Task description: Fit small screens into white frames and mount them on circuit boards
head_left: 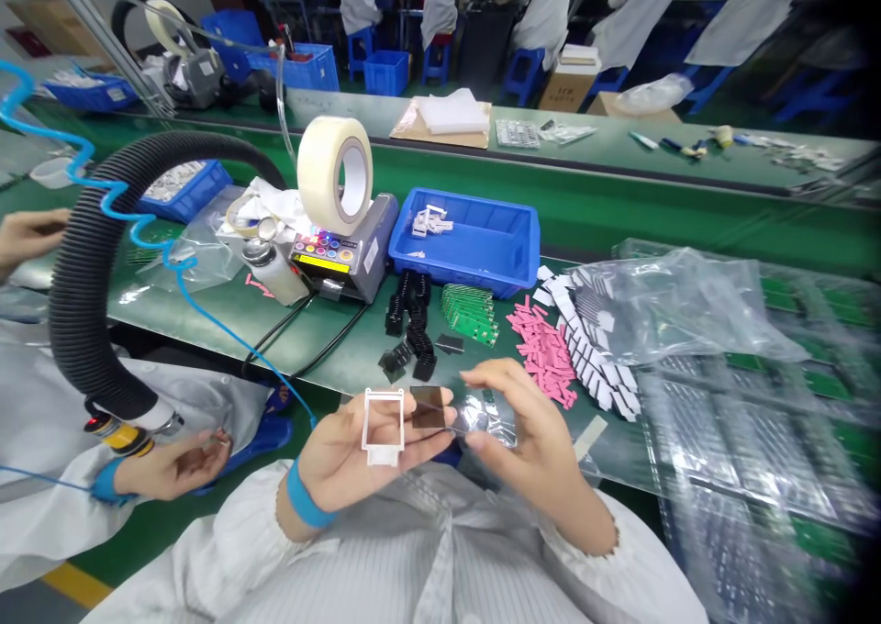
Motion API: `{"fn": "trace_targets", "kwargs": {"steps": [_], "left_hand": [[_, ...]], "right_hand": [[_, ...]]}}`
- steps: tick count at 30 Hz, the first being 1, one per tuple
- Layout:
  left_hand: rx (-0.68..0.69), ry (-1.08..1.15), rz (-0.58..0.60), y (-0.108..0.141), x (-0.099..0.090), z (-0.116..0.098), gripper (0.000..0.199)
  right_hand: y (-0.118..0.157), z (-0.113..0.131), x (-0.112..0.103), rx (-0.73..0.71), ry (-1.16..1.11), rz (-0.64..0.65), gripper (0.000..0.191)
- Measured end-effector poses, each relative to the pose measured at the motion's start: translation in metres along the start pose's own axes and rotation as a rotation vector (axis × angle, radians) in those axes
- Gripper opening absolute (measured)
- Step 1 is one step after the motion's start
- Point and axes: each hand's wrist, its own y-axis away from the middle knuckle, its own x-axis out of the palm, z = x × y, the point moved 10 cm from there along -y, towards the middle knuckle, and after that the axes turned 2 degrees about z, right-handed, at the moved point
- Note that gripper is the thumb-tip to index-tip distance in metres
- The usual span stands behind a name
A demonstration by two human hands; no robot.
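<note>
My left hand [358,454] is palm up and bears a small white rectangular frame [384,425]. A dark, thin panel [428,407] lies across its fingers, right of the frame. Just beyond those fingertips, my right hand [527,431] curves its thumb and fingers around a clear, shiny plastic piece [490,417]; its exact contact points are hard to make out. On the bench past my hands are black parts [417,326], a fanned stack of green circuit boards [470,314], pink strips [543,353] and white pieces [598,353].
A blue bin [464,239] with white parts stands behind, beside a grey machine [351,252] topped by a tape roll [335,172]. A black hose [75,294] arches at left near another person's hand [179,466]. Plastic-covered trays [750,422] lie at right.
</note>
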Motion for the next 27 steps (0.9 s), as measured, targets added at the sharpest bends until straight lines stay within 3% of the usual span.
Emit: {"fn": "trace_targets", "kwargs": {"steps": [2, 4, 9, 16, 20, 23, 27], "left_hand": [[-0.015, -0.012, -0.003, 0.000, 0.002, 0.003, 0.031], [-0.020, -0.032, -0.004, 0.000, 0.003, 0.005, 0.030], [-0.001, -0.054, 0.024, -0.001, 0.008, 0.004, 0.032], [0.073, -0.147, 0.000, -0.004, 0.010, -0.002, 0.033], [0.332, -0.453, -0.229, -0.004, -0.015, -0.023, 0.034], [0.561, -0.722, -0.401, 0.005, -0.025, -0.039, 0.032], [0.657, -0.930, -0.446, 0.009, -0.022, -0.039, 0.030]], "right_hand": [[-0.008, 0.023, -0.003, -0.072, -0.089, 0.050, 0.037], [-0.012, 0.033, -0.003, -0.103, -0.110, 0.064, 0.031], [-0.013, 0.030, 0.000, -0.120, -0.131, 0.041, 0.031], [-0.018, 0.030, -0.014, -0.096, -0.097, -0.043, 0.019], [-0.017, 0.027, -0.029, 0.014, -0.092, -0.145, 0.014], [-0.016, 0.030, -0.025, 0.088, -0.060, -0.154, 0.012], [-0.017, 0.028, -0.014, 0.171, 0.068, -0.163, 0.021]]}}
